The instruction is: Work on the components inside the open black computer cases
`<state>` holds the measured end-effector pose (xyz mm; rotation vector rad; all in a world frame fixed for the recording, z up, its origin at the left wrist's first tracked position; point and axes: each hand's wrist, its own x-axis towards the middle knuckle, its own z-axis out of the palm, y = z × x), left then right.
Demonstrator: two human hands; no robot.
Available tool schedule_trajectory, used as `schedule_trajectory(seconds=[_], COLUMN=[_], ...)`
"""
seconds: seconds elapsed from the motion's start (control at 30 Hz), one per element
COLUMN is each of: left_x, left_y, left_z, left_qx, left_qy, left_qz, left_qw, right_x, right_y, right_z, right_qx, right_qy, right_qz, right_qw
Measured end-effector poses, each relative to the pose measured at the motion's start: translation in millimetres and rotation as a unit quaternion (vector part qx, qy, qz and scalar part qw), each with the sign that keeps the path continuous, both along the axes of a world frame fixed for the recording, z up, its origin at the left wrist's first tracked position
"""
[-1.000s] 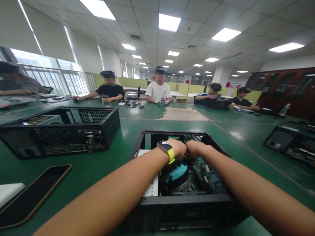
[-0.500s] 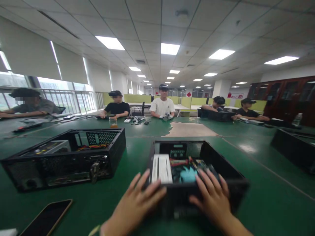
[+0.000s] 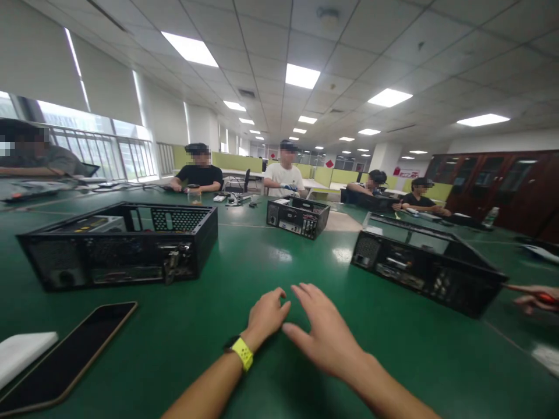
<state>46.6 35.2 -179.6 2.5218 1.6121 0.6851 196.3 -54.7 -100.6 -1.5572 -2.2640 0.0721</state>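
Observation:
My left hand [image 3: 267, 314], with a yellow-green watch band on the wrist, hovers over the green table [image 3: 244, 372]. Its fingers are loosely bent, with the thumb apart from them, and nothing shows in it. Beside it my right hand [image 3: 321, 326] is stretched out palm down, thumb spread and empty. Beyond both hands, and apart from them, a black computer case [image 3: 299, 218] rests on the far part of the table, its back panel with ports turned toward me.
To the left stands an open computer case [image 3: 117, 256]; another case [image 3: 425, 267] stands to the right. A phone [image 3: 72, 355] lies beside a white object [image 3: 24, 352] at front left. At the right edge, another person's hand [image 3: 539, 298] holds something red. Several people sit around the table.
The computer case that was under both my hands now stands farther off, turned, and my hands are off it. The right-hand case appears farther left, and another person's hand has come into view.

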Motion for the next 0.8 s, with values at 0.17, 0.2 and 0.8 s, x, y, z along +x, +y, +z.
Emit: schedule_trajectory(seconds=[0.17,0.2,0.8], left_x=[-52,-57,-36], left_y=[-12,-14,1], left_z=[15.7,17.9,81.5], left_qx=[-0.102,-0.103,-0.028], left_qy=[-0.151,-0.166,-0.24], left_qz=[0.15,0.157,0.033], left_qw=[0.972,0.968,0.97], right_x=[110,121,102], right_y=[44,54,76], right_z=[9.1,14.6,33.7], right_qx=[0.136,0.132,0.047], right_qy=[-0.142,-0.166,-0.164], right_qz=[-0.25,-0.287,-0.378], right_qw=[0.948,0.934,0.91])
